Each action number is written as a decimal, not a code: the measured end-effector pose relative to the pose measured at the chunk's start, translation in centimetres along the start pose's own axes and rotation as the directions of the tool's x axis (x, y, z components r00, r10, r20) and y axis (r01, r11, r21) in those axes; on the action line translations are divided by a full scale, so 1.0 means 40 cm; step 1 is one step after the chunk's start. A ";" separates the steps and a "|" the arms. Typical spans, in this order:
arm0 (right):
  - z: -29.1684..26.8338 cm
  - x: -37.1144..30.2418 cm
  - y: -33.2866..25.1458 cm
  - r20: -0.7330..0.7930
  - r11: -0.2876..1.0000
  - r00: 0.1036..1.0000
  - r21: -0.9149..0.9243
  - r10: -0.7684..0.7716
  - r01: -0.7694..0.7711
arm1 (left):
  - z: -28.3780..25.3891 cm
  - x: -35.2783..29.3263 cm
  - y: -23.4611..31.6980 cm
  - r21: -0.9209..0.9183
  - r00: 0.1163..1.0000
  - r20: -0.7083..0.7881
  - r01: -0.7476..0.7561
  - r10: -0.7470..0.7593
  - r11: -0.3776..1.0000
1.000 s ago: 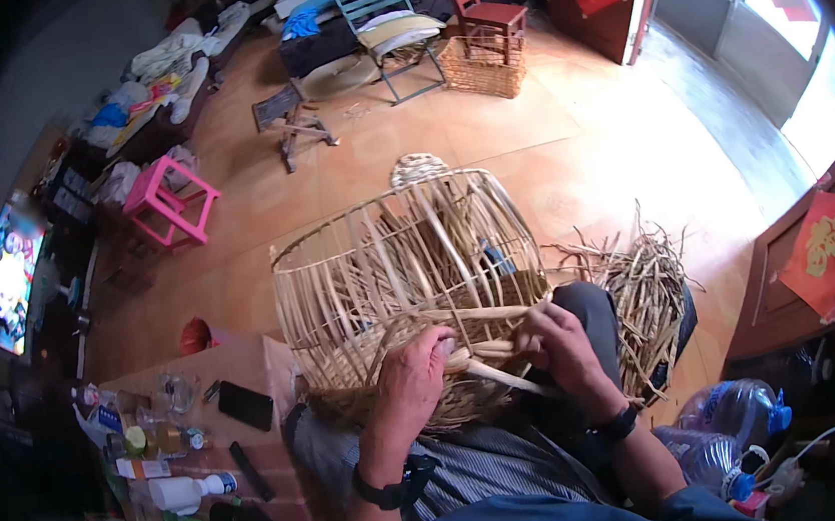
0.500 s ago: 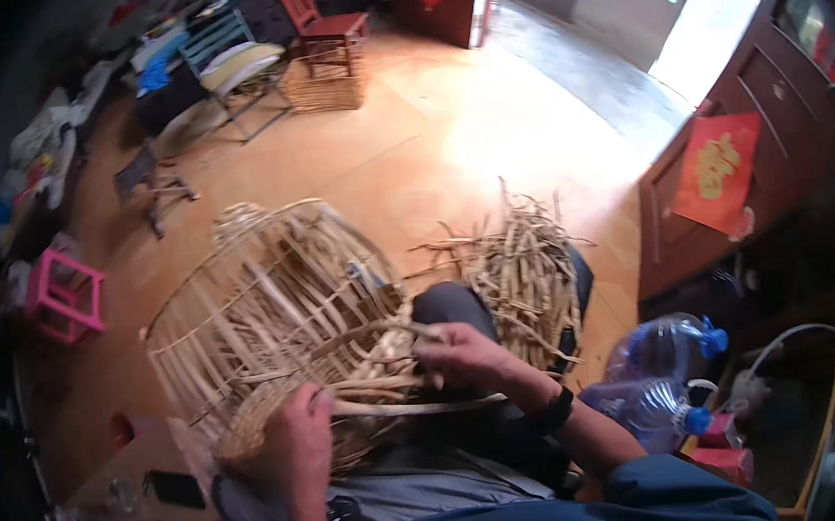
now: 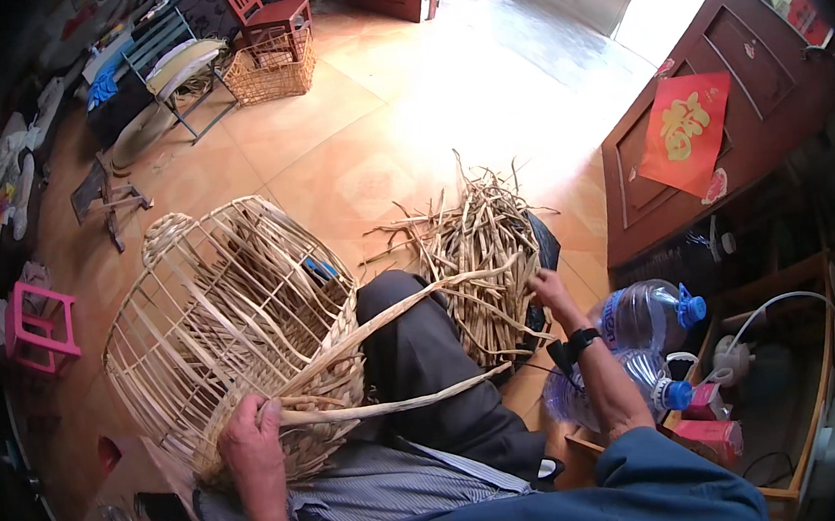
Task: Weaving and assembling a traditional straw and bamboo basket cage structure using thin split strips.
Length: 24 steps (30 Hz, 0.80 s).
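A partly woven basket [image 3: 226, 309] of pale, flat strands lies tilted across my lap, its open ribs facing away. My left hand [image 3: 252, 437] is closed on its near woven edge, the thumb pressed beside the base of the loose strips. From there, one long strip [image 3: 402, 308] slants up right across my knee to the bundle. Another, thicker strip [image 3: 401, 403] juts out to the right over my thigh. My right hand [image 3: 549, 293] is at the right side of a bundle of dry, brownish stalks [image 3: 486, 244], fingers closed together; what they pinch is too small to make out.
Large clear plastic bottles [image 3: 644, 319] with blue caps stand at my right, beside a wooden-framed cabinet [image 3: 829, 361]. At left are a pink stool [image 3: 42, 327] and a box top holding a phone [image 3: 163, 508]. Farther off stand a folding chair [image 3: 167, 59] and a wicker basket [image 3: 268, 69].
My right hand has left the strands by the basket and moved right to the stalk bundle. My left hand stays on the basket edge. The view has shifted slightly.
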State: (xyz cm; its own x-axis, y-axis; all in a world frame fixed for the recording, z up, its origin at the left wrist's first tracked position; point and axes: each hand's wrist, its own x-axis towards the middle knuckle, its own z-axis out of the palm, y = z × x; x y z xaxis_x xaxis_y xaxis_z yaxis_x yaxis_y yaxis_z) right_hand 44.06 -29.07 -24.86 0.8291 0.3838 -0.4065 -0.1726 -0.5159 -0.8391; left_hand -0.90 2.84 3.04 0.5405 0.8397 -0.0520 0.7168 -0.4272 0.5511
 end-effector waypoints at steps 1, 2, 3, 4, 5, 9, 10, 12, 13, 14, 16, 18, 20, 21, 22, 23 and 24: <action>0.006 0.001 0.067 -0.020 0.992 0.998 -0.104 0.065 -0.067 | -0.001 0.001 0.001 0.010 1.000 0.012 0.013 -0.014 1.000; 0.005 -0.010 0.128 0.009 0.984 0.994 -0.149 0.105 -0.102 | -0.002 0.003 0.002 0.014 0.999 0.026 0.026 -0.026 1.000; 0.011 -0.019 0.181 -0.054 0.923 0.989 -0.356 0.137 -0.147 | -0.003 0.004 0.002 0.023 0.999 0.024 0.023 -0.024 0.999; 0.028 -0.051 0.236 -0.120 0.874 0.982 -0.481 -0.145 0.070 | -0.004 0.004 0.002 0.033 1.000 0.023 0.020 -0.021 0.999; 0.036 -0.067 0.275 -0.169 0.784 0.982 -0.619 -0.084 -0.039 | -0.005 0.005 0.002 0.032 0.999 0.029 0.024 -0.025 0.999; 0.069 -0.127 0.364 -0.195 0.626 0.973 -0.776 -0.121 -0.077 | -0.009 0.006 0.000 0.080 0.998 0.041 0.047 -0.050 0.996; 0.069 -0.135 0.370 -0.091 0.591 0.995 -0.806 -0.049 -0.045 | -0.009 0.006 -0.001 0.072 0.999 0.033 0.023 -0.025 0.997; 0.070 -0.135 0.365 0.011 0.559 1.000 -0.829 0.027 -0.006 | -0.007 0.007 -0.002 0.067 1.000 0.024 -0.004 0.002 0.998; 0.072 -0.131 0.356 0.056 0.583 0.998 -0.810 -0.035 0.066 | -0.006 0.007 -0.003 0.048 1.000 0.025 -0.004 0.003 0.999; 0.077 -0.127 0.345 0.078 0.579 0.995 -0.809 -0.063 0.100 | -0.005 0.006 -0.002 0.029 1.000 0.026 -0.004 0.003 1.000; 0.095 -0.118 0.314 0.012 0.680 0.990 -0.726 -0.142 0.107 | -0.004 0.007 0.000 0.027 1.000 0.024 -0.003 0.003 1.000; 0.119 -0.109 0.274 -0.073 0.752 0.980 -0.653 -0.183 0.092 | -0.008 0.007 0.003 0.027 1.000 0.014 0.001 -0.001 1.000; 0.136 -0.104 0.227 -0.160 0.897 0.944 -0.389 -0.288 0.208 | -0.013 0.007 0.008 0.025 0.997 0.057 0.054 -0.056 0.998; 0.146 -0.100 0.201 -0.161 0.974 0.982 -0.219 -0.100 0.064 | -0.014 0.007 0.010 0.025 0.997 0.057 0.052 -0.053 0.998; 0.154 -0.100 0.176 -0.149 0.966 0.979 -0.239 -0.138 0.099 | -0.015 0.007 0.012 0.029 0.997 0.057 0.043 -0.044 0.999; 0.164 -0.104 0.152 -0.160 0.819 0.928 -0.536 -0.337 0.205 | -0.015 0.007 0.013 0.019 0.998 0.059 0.030 -0.031 0.999; 0.176 -0.109 0.130 -0.115 0.577 0.867 -0.787 -0.484 0.218 | -0.015 0.006 0.014 0.034 0.998 0.056 0.034 -0.036 0.999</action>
State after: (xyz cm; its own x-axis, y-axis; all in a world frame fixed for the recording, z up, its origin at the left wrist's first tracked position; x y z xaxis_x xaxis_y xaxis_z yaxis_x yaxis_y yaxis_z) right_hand 35.78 -28.03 -29.99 0.8637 0.4950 0.0950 0.4998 -0.8168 -0.2883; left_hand -0.64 3.00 3.81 0.5384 0.8343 -0.1187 0.7495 -0.4097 0.5199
